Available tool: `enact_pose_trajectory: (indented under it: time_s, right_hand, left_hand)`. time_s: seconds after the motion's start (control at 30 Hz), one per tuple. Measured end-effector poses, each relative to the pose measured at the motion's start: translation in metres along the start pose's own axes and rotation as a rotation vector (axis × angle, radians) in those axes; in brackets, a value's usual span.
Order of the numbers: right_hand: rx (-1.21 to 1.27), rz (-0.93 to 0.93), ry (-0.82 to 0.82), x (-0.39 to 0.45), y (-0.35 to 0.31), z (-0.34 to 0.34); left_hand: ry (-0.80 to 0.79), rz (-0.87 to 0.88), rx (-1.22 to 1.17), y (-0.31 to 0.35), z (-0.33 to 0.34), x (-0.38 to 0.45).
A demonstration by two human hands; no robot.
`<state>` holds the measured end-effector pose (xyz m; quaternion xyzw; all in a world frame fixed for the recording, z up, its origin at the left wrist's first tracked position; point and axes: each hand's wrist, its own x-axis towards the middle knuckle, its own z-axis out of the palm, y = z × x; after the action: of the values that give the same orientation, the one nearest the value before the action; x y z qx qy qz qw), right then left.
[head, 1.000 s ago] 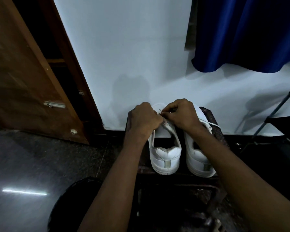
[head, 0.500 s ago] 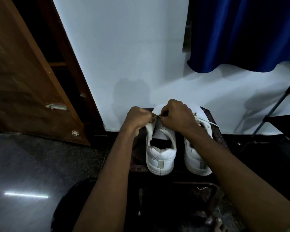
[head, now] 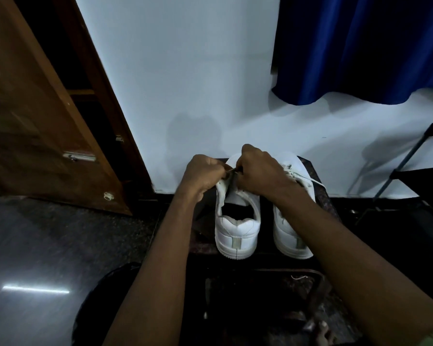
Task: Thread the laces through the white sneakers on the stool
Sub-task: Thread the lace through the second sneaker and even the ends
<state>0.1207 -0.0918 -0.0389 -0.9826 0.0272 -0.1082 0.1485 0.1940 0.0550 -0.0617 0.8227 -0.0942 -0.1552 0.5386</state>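
Since a second ago we see the two hands lifted a little off the shoe's throat and drawn slightly apart, and the near-left eyelet flap of the left sneaker now stands pulled up where it lay flatter before. In the head view, the only one we have, the pair of white low-top leather sneakers sits heels toward us on the dark mottled stone-topped stool (head: 320, 193), against the white wall. Our left hand (head: 202, 174) is curled, its fingertips pinching the raised flap of the left white sneaker (head: 236, 228); our right hand (head: 261, 171) is curled too, pinching what looks like the tip of a thin white lace (head: 231, 170) right where the two hands meet. We cannot tell which eyelet is being worked, since the knuckles hide it. The right white sneaker (head: 289, 236) shows lacing at its throat and a loose white lace end (head: 313, 182) trailing over the stool's right edge. We judge the right shoe largely threaded, though our wrist covers much of it, and the left shoe mid-threading, with more eyelets likely left.
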Motion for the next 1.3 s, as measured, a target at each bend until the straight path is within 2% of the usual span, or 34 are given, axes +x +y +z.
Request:
enact_pose_trajectory:
  time_s: [0.17, 0.33, 0.67, 0.83, 0.9, 0.97, 1.07, 1.13, 1.17, 1.2, 1.3]
  right_hand:
    - [0.073, 0.080, 0.061, 0.006, 0.012, 0.011]
    - [0.095, 0.015, 0.020, 0.011, 0.023, 0.019]
    - [0.143, 0.071, 0.073, 0.008, 0.019, 0.015]
    - [0.207, 0.074, 0.064, 0.007, 0.019, 0.012]
    - [0.226, 0.071, 0.070, 0.007, 0.020, 0.013]
    - [0.242, 0.069, 0.082, 0.007, 0.022, 0.014]
    - [0.258, 0.054, 0.096, 0.008, 0.025, 0.017]
    - [0.246, 0.046, 0.087, 0.008, 0.025, 0.017]
    - [0.237, 0.050, 0.080, 0.008, 0.025, 0.017]
    - [0.230, 0.054, 0.073, 0.009, 0.025, 0.018]
    - [0.221, 0.061, 0.051, 0.010, 0.024, 0.018]
  left_hand:
    - [-0.022, 0.088, 0.009, 0.003, -0.003, -0.006]
    - [0.011, 0.105, 0.020, 0.004, -0.003, -0.006]
    - [0.137, 0.039, -0.199, -0.015, 0.018, -0.001]
    - [0.275, 0.133, 0.096, -0.009, 0.027, -0.007]
    - [0.330, 0.151, 0.125, -0.006, 0.027, -0.009]
    - [0.378, 0.154, -0.081, -0.002, 0.025, -0.006]
    - [0.368, 0.129, -0.707, 0.011, 0.021, -0.009]
    - [0.451, 0.129, -0.890, 0.016, 0.012, -0.010]
    - [0.495, 0.145, -0.862, 0.013, 0.006, -0.007]
    - [0.526, 0.173, -0.701, 0.008, 0.001, -0.002]
    - [0.415, 0.183, 0.227, -0.013, -0.003, 0.001]
